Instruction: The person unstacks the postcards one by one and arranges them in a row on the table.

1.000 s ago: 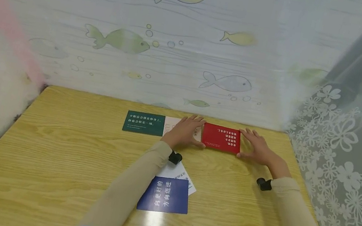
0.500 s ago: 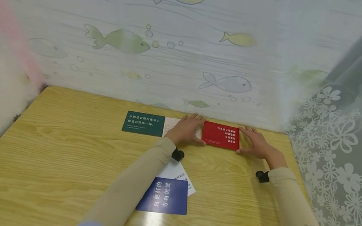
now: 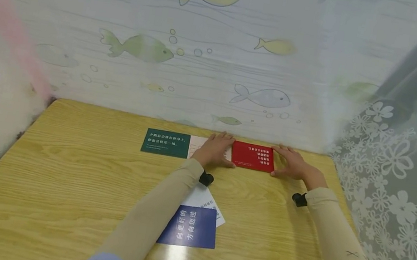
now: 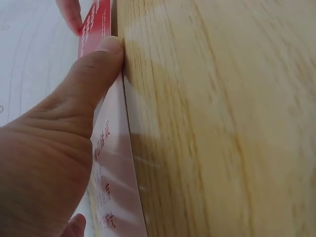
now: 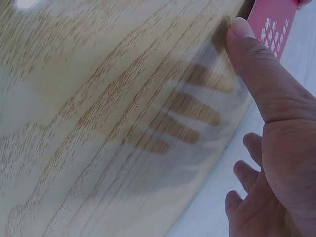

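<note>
A red card [image 3: 254, 157] with white writing lies flat near the table's far edge. My left hand [image 3: 213, 150] touches its left side, with the thumb at the near corner and the fingers at the far one. My right hand [image 3: 291, 164] touches the right side likewise, its thumb [image 5: 256, 59] at the near corner in the right wrist view. Under my left hand is a pale pink card [image 4: 116, 168] with red writing, partly hidden. A dark green card [image 3: 166, 143] lies to its left, in the same row.
Nearer on the wooden table [image 3: 68, 198], a blue card [image 3: 194, 227] overlaps a white card [image 3: 201, 198]; my left sleeve partly covers them. A fish-printed curtain [image 3: 184, 75] hangs along the far edge. Lace flower fabric [image 3: 403, 204] borders the right side.
Both hands and the red card have shifted slightly left, toward the pink card, and the red card's near edge has moved slightly away from me. The other cards look unmoved.
</note>
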Demonstrator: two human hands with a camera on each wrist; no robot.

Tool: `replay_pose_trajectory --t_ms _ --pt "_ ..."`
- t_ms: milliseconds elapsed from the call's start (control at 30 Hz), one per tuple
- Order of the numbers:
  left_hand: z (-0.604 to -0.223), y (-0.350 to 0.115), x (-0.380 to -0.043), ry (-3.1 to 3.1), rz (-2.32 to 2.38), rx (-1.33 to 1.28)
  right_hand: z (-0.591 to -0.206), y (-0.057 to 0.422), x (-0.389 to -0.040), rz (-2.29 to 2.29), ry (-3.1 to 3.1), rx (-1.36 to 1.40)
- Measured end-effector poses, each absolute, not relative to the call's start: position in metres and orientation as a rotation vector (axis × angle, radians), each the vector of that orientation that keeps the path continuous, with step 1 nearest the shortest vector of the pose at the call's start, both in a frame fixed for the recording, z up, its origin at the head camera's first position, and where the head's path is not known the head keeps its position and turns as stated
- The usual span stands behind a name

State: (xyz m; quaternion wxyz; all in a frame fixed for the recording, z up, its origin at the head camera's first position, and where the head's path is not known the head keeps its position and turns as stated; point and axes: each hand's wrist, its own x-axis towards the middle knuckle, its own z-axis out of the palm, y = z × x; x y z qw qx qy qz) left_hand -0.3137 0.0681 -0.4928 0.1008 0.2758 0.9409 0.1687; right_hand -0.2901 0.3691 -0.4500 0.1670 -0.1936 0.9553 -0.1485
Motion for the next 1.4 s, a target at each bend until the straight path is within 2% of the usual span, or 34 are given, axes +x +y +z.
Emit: replay_pose_trajectory --t_ms 900,1400 --pt "-0.494 0.066 -0.313 2.737 0.531 0.810 -0.447 0.368 -0.290 -0.427 2.719 -0.541" --pt "-0.472 0.050 -0.294 2.731 0.532 1.048 -0.461 0.357 -0.263 -0.731 2.814 -0.592"
